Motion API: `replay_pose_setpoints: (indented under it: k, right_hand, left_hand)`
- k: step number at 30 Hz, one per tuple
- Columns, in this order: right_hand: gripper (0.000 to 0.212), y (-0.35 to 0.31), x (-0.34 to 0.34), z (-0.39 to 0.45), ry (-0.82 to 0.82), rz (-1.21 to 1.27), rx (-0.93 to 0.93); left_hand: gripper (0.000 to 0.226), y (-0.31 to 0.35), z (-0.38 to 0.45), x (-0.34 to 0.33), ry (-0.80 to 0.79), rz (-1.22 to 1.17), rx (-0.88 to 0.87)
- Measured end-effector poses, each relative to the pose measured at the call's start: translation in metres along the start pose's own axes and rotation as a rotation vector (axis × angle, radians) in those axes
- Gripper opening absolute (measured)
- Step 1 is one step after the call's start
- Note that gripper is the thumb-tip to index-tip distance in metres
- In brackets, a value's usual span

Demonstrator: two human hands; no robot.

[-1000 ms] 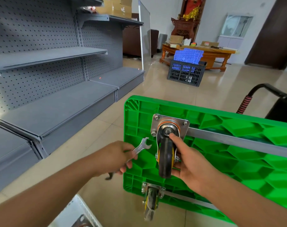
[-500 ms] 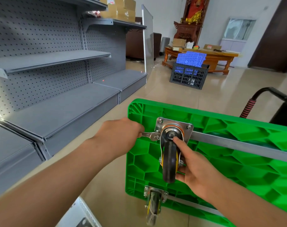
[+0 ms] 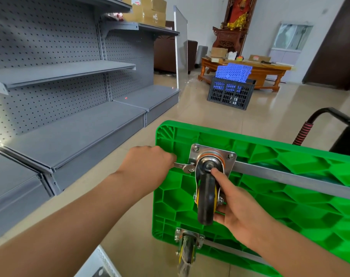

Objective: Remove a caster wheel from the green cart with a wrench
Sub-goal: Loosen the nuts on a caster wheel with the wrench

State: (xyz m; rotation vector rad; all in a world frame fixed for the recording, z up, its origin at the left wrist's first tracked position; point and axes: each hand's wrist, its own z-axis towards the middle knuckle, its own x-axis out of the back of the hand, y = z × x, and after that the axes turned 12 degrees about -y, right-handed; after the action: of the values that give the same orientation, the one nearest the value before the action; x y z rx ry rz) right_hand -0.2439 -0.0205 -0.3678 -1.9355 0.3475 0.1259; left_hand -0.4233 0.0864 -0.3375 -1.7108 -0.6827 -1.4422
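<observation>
The caster wheel (image 3: 205, 198) stands near the left end of the green cart (image 3: 290, 196), which lies tipped on its side. It looks heavy and stiff, with a smooth rubber tread, so you do well to hold its fork, as your right hand (image 3: 236, 208) does, fingers curled around it. Your left hand (image 3: 150, 162) grips the wrench (image 3: 185, 166), its head on the lower-left bolt of the plate. Left of the cart are grey shelves (image 3: 70, 116).

Grey pegboard shelving (image 3: 70, 92) left; glossy beige tile floor (image 3: 270, 114); wooden table (image 3: 266, 69), dark crate (image 3: 230, 92) beyond.
</observation>
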Motion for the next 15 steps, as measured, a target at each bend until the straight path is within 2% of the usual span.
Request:
replay_pose_setpoints:
  k: [3,6,8,11,13,15]
  right_hand:
    - [0.044,0.002,-0.001,0.002,0.003,0.0,0.005]
    - [0.046,0.004,-0.003,0.003,0.003,0.002,0.008]
    - [0.049,0.005,-0.003,0.004,0.003,0.005,0.015]
    - [0.05,0.004,-0.002,0.003,0.0,-0.005,0.021]
    - [0.05,0.003,0.0,0.002,-0.002,-0.01,0.017]
    - [0.05,0.002,0.001,0.001,-0.005,-0.018,0.015]
  left_hand:
    - [0.013,0.0,0.006,-0.033,-0.115,-0.311,0.0]
    - [0.027,0.018,0.004,-0.062,-0.212,-0.89,-0.067]
    - [0.03,0.04,-0.001,-0.067,-0.272,-1.231,-0.059]
    - [0.028,0.062,-0.008,-0.063,-0.457,-1.731,-0.011]
    - [0.027,0.059,-0.011,-0.06,-0.521,-1.787,-0.014]
    - [0.026,0.048,-0.014,-0.059,-0.528,-1.67,-0.003]
